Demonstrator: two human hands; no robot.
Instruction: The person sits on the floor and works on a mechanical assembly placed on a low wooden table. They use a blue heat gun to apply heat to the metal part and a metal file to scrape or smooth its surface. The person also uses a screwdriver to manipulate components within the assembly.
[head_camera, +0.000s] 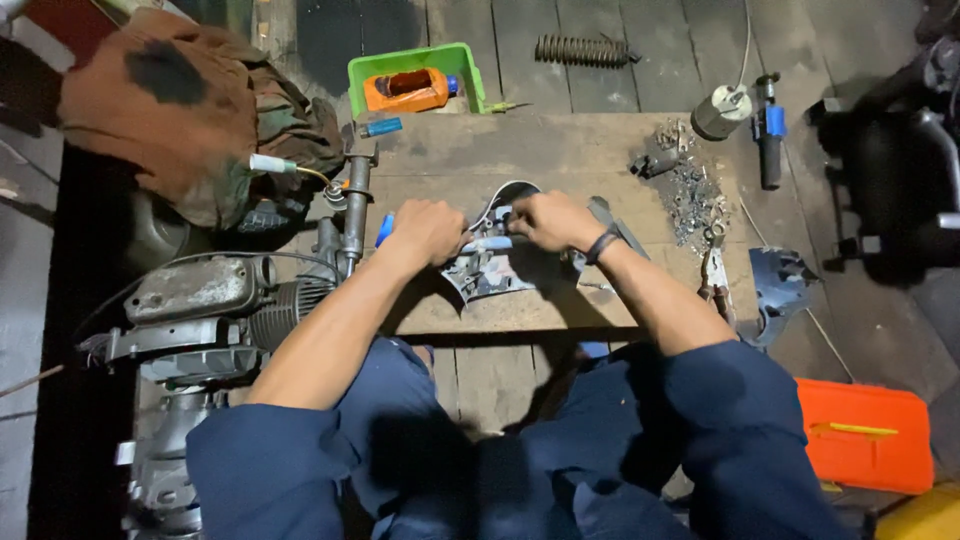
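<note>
A dark grey plastic panel with a curved edge (487, 272) lies on a low wooden bench (560, 160) in front of me. My left hand (427, 230) is closed around a tool with a blue handle (385, 230), whose shaft points right toward the panel's upper middle. My right hand (552, 218) grips the panel's top part from the right; a dark band sits on that wrist. Both forearms reach forward from dark blue sleeves.
An engine block (200, 300) and a metal post (355, 210) stand at the left. A green tray (415, 75) holds an orange container. Loose screws (690, 185), a black grip, a small motor, a coil spring (583, 50), an orange case (865, 435) and a dark panel piece (780, 285) lie around.
</note>
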